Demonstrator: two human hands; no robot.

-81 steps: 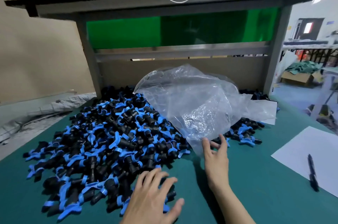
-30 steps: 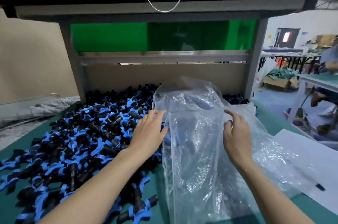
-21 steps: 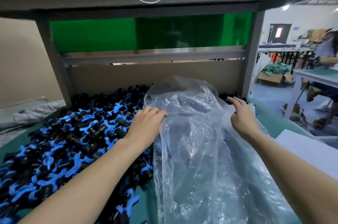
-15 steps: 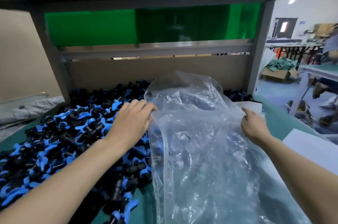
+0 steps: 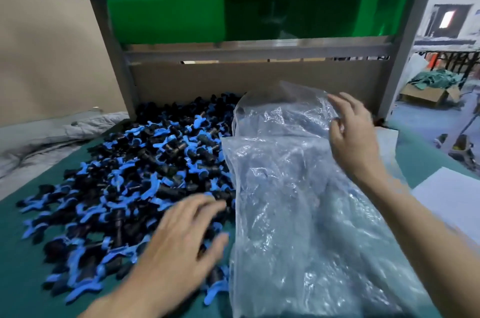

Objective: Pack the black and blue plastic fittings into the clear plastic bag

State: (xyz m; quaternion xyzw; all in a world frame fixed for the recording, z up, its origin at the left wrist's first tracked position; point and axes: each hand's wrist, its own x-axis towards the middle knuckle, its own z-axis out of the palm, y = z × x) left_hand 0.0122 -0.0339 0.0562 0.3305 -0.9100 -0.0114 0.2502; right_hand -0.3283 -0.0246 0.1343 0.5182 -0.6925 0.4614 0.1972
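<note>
A big heap of black and blue plastic fittings covers the left half of the green table. The clear plastic bag lies crumpled and stretched out beside the heap, from the back toward me. My left hand lies spread, fingers straight, on the near edge of the heap right next to the bag's left side. My right hand is at the bag's far upper part; its thumb and forefinger seem to pinch the film while the other fingers fan out. The hands are motion-blurred.
A grey bench frame with a green panel and a brown board closes the back. White paper lies on the table at the right. Grey cloth lies off the left edge. A cardboard box stands on the floor at right.
My left hand has come off the bag's upper left edge and dropped toward me onto the near fittings. My right hand has shifted up onto the bag's far part.
</note>
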